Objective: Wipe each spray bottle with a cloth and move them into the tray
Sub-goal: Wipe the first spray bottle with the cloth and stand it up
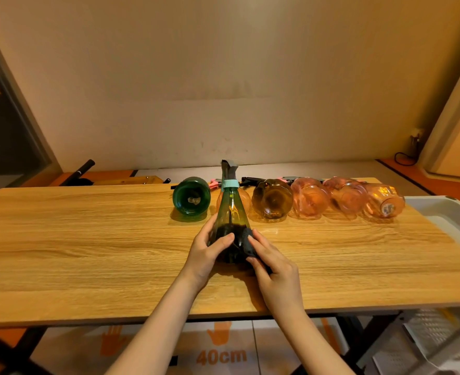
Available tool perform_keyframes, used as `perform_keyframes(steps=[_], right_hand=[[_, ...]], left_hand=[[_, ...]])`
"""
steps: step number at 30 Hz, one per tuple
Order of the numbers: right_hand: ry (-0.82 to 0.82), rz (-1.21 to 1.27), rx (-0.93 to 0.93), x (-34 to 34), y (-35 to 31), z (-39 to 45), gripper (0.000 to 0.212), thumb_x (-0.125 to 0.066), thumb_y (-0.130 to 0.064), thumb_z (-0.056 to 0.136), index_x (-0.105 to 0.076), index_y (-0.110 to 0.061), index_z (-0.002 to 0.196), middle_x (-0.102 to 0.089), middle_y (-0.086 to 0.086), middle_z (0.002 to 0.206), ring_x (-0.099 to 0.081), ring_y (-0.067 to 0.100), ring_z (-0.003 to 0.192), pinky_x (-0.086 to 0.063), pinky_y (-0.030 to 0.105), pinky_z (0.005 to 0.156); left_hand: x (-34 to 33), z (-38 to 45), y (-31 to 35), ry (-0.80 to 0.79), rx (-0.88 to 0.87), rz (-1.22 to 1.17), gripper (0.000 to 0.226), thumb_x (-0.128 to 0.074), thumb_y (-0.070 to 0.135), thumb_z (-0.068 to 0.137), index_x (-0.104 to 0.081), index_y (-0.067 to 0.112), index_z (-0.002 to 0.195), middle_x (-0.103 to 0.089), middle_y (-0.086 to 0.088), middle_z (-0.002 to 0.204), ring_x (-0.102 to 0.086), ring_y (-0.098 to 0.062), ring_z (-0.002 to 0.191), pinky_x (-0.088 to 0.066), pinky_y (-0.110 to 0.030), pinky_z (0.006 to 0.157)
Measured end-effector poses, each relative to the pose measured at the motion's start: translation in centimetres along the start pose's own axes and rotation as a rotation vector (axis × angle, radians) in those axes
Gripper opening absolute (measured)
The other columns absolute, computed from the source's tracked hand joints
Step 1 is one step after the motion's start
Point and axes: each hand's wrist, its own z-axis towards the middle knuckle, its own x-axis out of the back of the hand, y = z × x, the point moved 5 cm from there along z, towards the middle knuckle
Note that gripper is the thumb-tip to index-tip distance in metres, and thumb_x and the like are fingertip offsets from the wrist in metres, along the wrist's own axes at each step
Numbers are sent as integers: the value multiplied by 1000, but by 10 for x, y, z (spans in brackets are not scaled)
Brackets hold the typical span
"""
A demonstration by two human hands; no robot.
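On the wooden table (88,239), near its front edge, your left hand (206,253) grips the upright green bottle (231,212); your right hand (275,263) presses a dark cloth (246,243) against it.

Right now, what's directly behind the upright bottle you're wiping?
A pink bottle lies on its side behind the upright green bottle, mostly covered by it; only its edges show. Its pink trigger peeks out left.
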Motion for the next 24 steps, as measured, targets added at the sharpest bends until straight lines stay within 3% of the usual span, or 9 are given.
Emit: perform_keyframes(steps=[3,10,14,19,24], right_hand=[[-4,-27,51,-2,-1,-2,50,-64,-7,78,-53,-11,126,-52,-1,129,-45,8,123,-35,17,103],[-50,-56,219,-5,-12,-7,36,-52,-12,87,-57,-9,122,-52,4,131,-45,18,126,-33,21,107],[-11,-6,102,0,-5,-4,44,-59,-10,82,-54,-13,125,-53,-1,128,-47,9,123,-35,17,103],[1,49,9,4,-6,15,49,-62,-1,78,-51,-8,125,-54,-2,126,-43,-8,121,-34,9,100],[8,96,-72,4,-12,64,46,-62,5,82,-52,-8,126,-51,-7,124,-39,-6,120,-32,5,98]], left_hand=[[1,1,-2,-22,19,-14,62,-69,36,67,-57,20,126,-68,-7,116,-63,-23,110,-52,-27,83],[4,4,-7,-29,12,-16,63,-66,36,64,-57,17,123,-68,-8,111,-63,-23,105,-53,-30,85],[6,4,-9,-49,15,-7,74,-65,37,62,-53,13,130,-66,-12,115,-63,-24,105,-53,-32,82],[1,3,-10,-89,26,5,79,-64,40,64,-47,13,136,-65,-11,120,-61,-26,112,-52,-37,90],[-4,-1,-5,-112,-8,30,79,-61,38,66,-44,14,139,-61,-13,125,-60,-25,114,-53,-38,90]])
